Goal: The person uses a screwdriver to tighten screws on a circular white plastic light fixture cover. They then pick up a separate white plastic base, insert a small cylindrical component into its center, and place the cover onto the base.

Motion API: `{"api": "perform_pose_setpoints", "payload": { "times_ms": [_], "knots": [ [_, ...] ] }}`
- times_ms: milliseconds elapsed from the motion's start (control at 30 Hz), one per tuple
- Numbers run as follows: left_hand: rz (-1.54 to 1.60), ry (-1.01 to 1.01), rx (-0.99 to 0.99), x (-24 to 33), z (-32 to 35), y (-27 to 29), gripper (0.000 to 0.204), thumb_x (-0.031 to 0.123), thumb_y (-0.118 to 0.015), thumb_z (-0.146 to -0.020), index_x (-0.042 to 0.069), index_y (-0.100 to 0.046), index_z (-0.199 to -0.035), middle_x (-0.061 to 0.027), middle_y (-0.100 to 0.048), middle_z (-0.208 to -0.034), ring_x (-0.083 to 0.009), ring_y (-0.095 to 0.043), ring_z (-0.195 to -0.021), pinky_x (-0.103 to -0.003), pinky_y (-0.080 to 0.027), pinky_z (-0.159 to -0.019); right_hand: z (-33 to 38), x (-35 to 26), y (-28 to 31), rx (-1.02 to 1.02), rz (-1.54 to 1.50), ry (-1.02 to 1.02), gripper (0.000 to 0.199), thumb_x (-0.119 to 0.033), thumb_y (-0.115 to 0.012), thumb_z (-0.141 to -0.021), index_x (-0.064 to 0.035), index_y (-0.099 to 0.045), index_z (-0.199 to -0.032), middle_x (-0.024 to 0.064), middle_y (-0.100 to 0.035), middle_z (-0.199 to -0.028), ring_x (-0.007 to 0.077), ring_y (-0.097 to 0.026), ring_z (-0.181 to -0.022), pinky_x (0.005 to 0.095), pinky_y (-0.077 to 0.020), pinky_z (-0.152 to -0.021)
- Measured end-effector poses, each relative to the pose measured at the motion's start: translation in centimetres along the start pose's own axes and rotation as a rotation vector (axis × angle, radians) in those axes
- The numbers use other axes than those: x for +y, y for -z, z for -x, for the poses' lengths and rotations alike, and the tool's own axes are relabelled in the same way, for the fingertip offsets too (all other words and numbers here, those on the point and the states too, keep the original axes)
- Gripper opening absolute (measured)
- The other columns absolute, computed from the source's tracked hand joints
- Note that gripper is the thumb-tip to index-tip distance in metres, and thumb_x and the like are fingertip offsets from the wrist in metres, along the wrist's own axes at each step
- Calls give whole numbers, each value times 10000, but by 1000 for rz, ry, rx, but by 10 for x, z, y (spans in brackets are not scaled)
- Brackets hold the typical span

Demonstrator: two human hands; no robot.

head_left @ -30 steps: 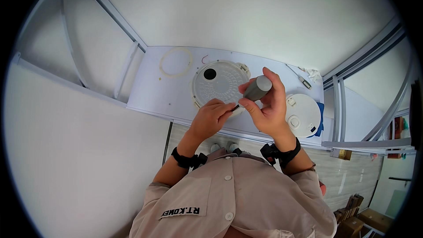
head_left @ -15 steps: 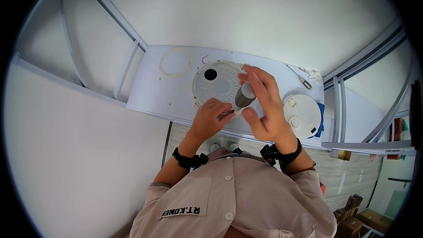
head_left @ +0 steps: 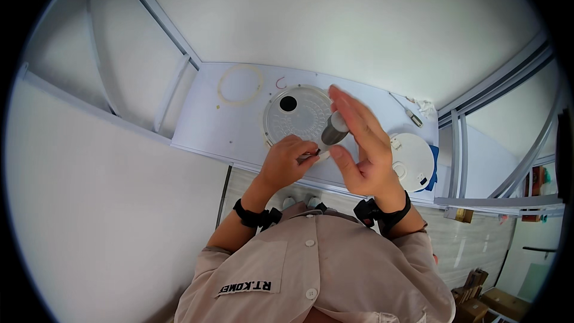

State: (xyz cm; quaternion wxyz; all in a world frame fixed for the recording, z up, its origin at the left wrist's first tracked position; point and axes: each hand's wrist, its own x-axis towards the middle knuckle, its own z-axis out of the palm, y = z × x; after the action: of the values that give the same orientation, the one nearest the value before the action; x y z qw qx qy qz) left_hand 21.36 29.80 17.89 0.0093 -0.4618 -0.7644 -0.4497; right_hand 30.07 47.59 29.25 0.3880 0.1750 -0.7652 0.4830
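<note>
The person's right hand (head_left: 365, 149) is cradling a short grey metal cylinder with a paler cap (head_left: 333, 131), fingers spread fairly flat and open beyond it, the thumb and palm taking its weight rather than a tight clasp. The left hand (head_left: 287, 161) is curling closed around a small pale slender piece (head_left: 320, 157) and is pressing its tip toward the cylinder's lower end; what exactly that piece is cannot be told. Both are hanging just above the round translucent ribbed cover with a dark hole (head_left: 296, 115), which is lying on the white flat panel (head_left: 227, 125) at the hands' twelve o'clock. A white round disc-shaped lamp base (head_left: 412, 161) is sitting at three o'clock of the hands, a thin pale ring (head_left: 240, 84) at ten o'clock, and a small silver screwdriver-like tool (head_left: 409, 113) at two o'clock. By my reading, the step in hand is joining the slender piece to the cylinder; the next move is calling for steady alignment and firmer support from the right fingers.
</note>
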Motion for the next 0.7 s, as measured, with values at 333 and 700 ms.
{"api": "perform_pose_setpoints", "payload": {
  "times_ms": [333, 700],
  "knots": [
    [-13, 3, 25, 1, 0, -2, 230, 106, -843, -815, 106, -746, -1024, -51, -757, -853, -276, -688, -813, -405, -560, -720, 11, 12, -4, 56, 184, 133, 590, -56, -866, -829, 17, -663, -1378, 180, -572, -1293, 283, -645, -1055, 379, -561, -896],
    [37, 44, 42, 4, -1, -3, 174, 102, -839, -822, 88, -723, -951, -45, -758, -835, -273, -691, -806, -395, -554, -713, 13, 10, 10, -62, 266, 34, 610, 21, -771, -842, 6, -623, -1434, 197, -597, -1377, 355, -658, -1135, 378, -570, -947]
  ]
}}
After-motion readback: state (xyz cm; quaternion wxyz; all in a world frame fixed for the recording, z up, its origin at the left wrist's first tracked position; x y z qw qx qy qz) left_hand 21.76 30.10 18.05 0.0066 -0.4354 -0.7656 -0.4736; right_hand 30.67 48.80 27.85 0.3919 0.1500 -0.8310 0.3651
